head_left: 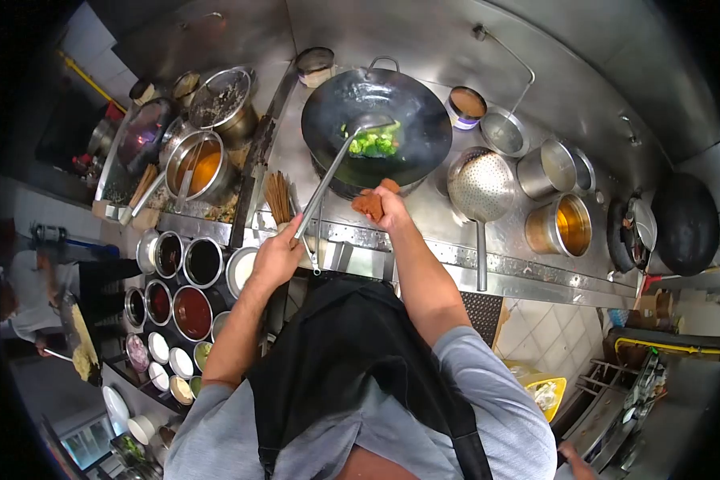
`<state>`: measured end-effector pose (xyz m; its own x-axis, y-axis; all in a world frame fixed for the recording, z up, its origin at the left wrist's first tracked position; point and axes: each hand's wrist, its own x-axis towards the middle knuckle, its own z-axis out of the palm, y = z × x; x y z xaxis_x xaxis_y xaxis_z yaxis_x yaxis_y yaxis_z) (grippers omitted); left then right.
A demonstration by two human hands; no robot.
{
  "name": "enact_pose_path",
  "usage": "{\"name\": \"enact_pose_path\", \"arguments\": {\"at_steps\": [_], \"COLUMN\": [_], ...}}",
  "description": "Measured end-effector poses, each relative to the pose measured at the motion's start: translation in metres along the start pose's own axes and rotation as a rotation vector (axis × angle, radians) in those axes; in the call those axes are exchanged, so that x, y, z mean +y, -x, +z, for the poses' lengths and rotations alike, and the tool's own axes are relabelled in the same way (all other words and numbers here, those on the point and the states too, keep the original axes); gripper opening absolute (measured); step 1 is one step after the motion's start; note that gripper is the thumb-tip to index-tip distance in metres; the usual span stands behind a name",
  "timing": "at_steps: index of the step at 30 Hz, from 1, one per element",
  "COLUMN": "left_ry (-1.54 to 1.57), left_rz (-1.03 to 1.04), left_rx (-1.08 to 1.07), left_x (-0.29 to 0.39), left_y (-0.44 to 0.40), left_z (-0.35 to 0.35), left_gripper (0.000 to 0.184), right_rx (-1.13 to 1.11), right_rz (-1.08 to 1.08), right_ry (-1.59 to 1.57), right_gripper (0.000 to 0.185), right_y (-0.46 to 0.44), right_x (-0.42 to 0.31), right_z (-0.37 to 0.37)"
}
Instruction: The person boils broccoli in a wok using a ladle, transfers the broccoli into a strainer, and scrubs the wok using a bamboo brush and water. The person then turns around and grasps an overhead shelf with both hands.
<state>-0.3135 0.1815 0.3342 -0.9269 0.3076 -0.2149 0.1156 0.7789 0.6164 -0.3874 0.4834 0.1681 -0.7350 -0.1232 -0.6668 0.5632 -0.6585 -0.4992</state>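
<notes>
A large dark wok [328, 120] sits on the steel stove, with chopped green vegetables [374, 144] in its middle. My left hand [278, 254] is closed around the handle of a long metal ladle [328, 180], whose bowl rests among the greens. At the wok's near rim, my right hand [390, 210] grips a folded reddish-brown cloth [368, 205]. The cloth hides the part of the rim beneath it. A bamboo wok brush [278, 198] stands just beyond my left hand.
Right of the wok lies a perforated strainer [480, 186], near a pot of amber liquid [572, 226]. Another pot [198, 168] with orange liquid stands at left, above several sauce containers [192, 312]. A co-worker [36, 292] holding a pan is at far left; another person's hand [572, 460] shows lower right.
</notes>
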Motion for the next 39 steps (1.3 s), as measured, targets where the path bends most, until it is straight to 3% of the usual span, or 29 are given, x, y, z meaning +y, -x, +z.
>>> {"name": "enact_pose_path", "arguments": {"at_steps": [3, 6, 12, 15, 16, 18, 21, 24, 27, 32, 33, 34, 36, 38, 39], "left_ry": [-0.045, -0.085, -0.247, -0.208, -0.19, -0.161, -0.208, -0.269, -0.332, -0.228, -0.2, -0.174, -0.149, -0.222, -0.226], "left_rz": [0.003, -0.014, 0.073, 0.061, 0.124, 0.244, 0.184, 0.123, 0.131, 0.087, 0.102, 0.115, 0.101, 0.068, 0.097], "left_rx": [-0.126, -0.302, -0.163, -0.041, -0.002, 0.069, -0.087, -0.23, -0.208, -0.055, -0.037, -0.02, -0.072, -0.162, -0.165], "left_x": [0.022, 0.044, 0.015, 0.013, 0.013, 0.017, 0.028, 0.049, 0.039, 0.014, 0.021, 0.03, 0.04, 0.05, 0.047], "left_y": [0.021, 0.036, -0.009, -0.005, 0.004, 0.027, 0.047, 0.055, 0.035, 0.015, 0.025, 0.036, 0.053, 0.063, 0.065], "left_z": [-0.061, -0.114, -0.032, 0.002, 0.001, -0.015, -0.063, -0.094, -0.068, 0.009, 0.005, -0.005, -0.036, -0.068, -0.076], "left_gripper": [0.062, 0.06, 0.062, 0.062, 0.062, 0.063, 0.065, 0.065, 0.064, 0.063, 0.063, 0.062, 0.062, 0.061, 0.061], "right_rx": [0.083, 0.154, 0.079, 0.081, 0.014, 0.027, 0.008, 0.121, 0.144, 0.059, 0.032, -0.08, -0.026, 0.037, 0.1], "right_rz": [-0.159, -0.123, -0.163, -0.263, -0.182, -0.298, -0.202, -0.137, -0.129, -0.223, -0.327, -0.294, -0.294, -0.153, -0.216], "right_ry": [-0.101, -0.088, -0.149, -0.129, -0.114, 0.064, -0.137, -0.07, -0.001, -0.049, 0.056, 0.079, -0.01, -0.132, -0.183], "right_gripper": [0.036, 0.034, 0.025, 0.04, 0.039, 0.038, 0.035, 0.031, 0.032, 0.038, 0.042, 0.043, 0.041, 0.037, 0.028], "right_y": [0.038, 0.093, 0.089, 0.147, 0.143, 0.134, 0.152, 0.117, 0.092, 0.128, 0.142, 0.125, 0.122, 0.152, 0.164], "right_x": [0.005, 0.005, 0.017, 0.072, 0.094, 0.115, 0.062, 0.015, 0.002, 0.083, 0.098, 0.119, 0.123, 0.067, 0.038], "right_z": [0.013, 0.031, 0.032, 0.02, -0.007, -0.031, 0.014, 0.025, 0.031, 0.005, -0.005, -0.038, -0.043, 0.008, 0.037]}}
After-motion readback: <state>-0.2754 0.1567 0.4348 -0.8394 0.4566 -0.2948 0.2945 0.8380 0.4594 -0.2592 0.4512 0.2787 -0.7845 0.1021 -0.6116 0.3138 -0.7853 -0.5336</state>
